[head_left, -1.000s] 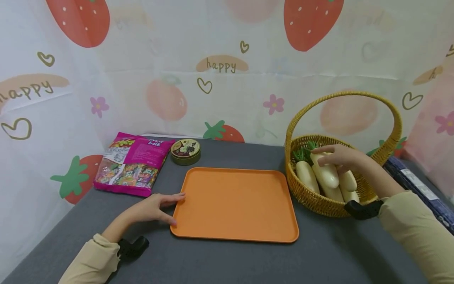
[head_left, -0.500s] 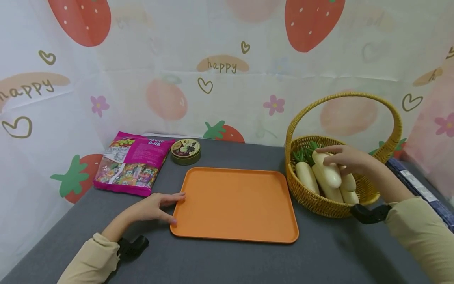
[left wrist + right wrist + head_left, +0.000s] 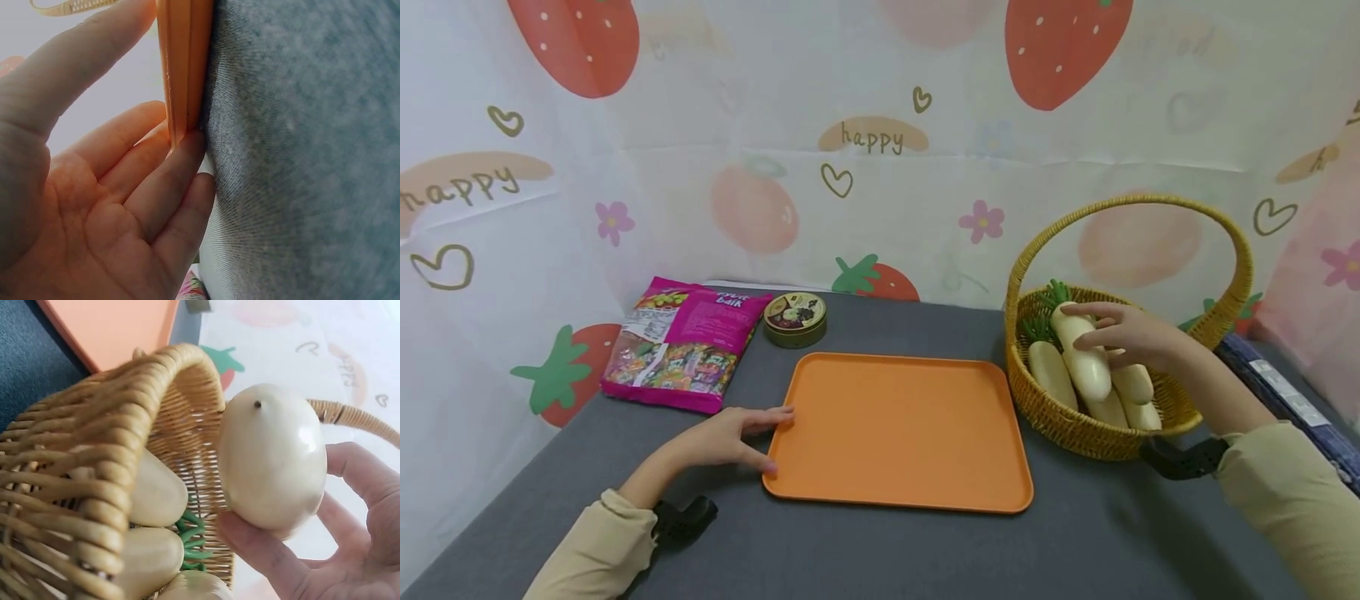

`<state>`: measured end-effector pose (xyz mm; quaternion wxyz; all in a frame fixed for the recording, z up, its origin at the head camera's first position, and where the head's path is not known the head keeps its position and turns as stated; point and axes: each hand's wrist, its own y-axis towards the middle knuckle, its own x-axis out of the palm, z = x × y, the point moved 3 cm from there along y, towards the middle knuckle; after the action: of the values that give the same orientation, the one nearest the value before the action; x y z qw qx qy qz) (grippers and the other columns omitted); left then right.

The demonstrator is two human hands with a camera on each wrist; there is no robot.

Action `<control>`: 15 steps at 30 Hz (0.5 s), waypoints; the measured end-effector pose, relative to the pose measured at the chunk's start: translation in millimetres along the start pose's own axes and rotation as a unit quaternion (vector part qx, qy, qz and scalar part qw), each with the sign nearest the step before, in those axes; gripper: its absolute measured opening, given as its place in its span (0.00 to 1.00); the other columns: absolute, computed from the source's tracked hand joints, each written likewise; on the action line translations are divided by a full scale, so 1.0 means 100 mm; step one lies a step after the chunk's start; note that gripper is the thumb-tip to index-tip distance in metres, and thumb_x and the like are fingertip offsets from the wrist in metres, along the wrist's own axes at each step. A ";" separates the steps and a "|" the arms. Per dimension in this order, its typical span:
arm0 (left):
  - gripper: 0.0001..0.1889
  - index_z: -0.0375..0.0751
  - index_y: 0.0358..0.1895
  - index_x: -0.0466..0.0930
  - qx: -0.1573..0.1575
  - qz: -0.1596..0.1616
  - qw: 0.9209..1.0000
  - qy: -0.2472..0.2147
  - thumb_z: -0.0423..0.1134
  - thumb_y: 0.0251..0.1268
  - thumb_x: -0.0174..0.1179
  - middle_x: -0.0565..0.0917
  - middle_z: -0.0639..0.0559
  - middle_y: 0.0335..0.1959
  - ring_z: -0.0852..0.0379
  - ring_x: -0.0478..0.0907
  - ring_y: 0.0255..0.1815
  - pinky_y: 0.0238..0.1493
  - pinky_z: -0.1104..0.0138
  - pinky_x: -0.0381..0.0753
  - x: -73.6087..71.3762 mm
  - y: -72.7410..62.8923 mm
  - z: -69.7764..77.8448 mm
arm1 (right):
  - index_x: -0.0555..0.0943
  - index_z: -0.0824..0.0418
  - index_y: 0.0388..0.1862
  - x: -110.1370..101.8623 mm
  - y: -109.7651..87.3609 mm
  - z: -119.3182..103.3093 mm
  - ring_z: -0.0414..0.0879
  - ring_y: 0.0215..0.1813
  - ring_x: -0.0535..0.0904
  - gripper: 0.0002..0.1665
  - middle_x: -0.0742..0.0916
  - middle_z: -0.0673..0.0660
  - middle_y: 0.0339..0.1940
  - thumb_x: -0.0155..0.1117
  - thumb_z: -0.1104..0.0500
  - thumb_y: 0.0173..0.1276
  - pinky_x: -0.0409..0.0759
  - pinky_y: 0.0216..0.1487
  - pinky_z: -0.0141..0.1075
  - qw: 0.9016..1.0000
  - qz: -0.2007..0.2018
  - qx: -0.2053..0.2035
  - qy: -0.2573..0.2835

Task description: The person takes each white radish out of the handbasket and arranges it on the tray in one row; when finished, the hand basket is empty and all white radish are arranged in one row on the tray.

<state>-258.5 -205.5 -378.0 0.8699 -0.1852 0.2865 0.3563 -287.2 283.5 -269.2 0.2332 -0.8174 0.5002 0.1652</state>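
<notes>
In the head view my right hand [image 3: 1138, 335] holds a white radish [image 3: 1088, 367] with green leaves at its far end, over the wicker basket [image 3: 1026, 404]. Close up in the right wrist view, thumb and fingers pinch this radish [image 3: 272, 456] from two sides, beside the basket's woven rim [image 3: 140, 412]. Other white radishes [image 3: 147, 562] lie in the basket below. My left hand [image 3: 722, 437] rests at the left edge of an orange tray [image 3: 898, 433], thumb and fingers spread. From the left wrist, fairly straight fingers [image 3: 178, 181] touch the tray's side [image 3: 181, 62].
Behind the tray stands a round tin [image 3: 795, 321], with a pink bag of wrapped sweets [image 3: 688, 346] to its left. A dark blue folded item [image 3: 1285, 396] lies right of the basket. The tall basket handle [image 3: 1150, 202] arches over the radishes. A printed cloth hangs behind.
The radish in my right hand has risen slightly and turned, so more of its green leaves show. My left hand stays at the tray's edge.
</notes>
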 end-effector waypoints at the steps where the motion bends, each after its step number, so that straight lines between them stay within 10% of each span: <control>1: 0.37 0.33 0.64 0.62 0.000 0.000 1.000 0.000 0.44 0.52 0.65 0.61 0.42 0.64 0.44 0.55 0.64 0.60 0.53 0.57 0.00 0.00 0.00 | 0.50 0.65 0.70 0.01 -0.01 0.00 0.68 0.63 0.51 0.42 0.49 0.73 0.67 0.58 0.57 0.63 0.70 0.49 0.55 1.000 0.005 -0.005 0.000; 15: 0.38 0.30 0.64 0.60 0.021 -0.003 1.000 0.001 0.44 0.51 0.65 0.60 0.39 0.64 0.43 0.55 0.64 0.59 0.53 0.58 0.00 -0.03 0.06 | 0.48 0.62 0.71 0.12 -0.13 -0.03 0.67 0.64 0.51 0.40 0.51 0.72 0.67 0.55 0.56 0.67 0.70 0.50 0.55 0.998 0.030 -0.037 0.041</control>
<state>-254.6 -204.2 -373.2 0.8746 -0.1676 0.2940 0.3472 -269.9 278.0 -270.2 0.1769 -0.8161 0.5273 0.1569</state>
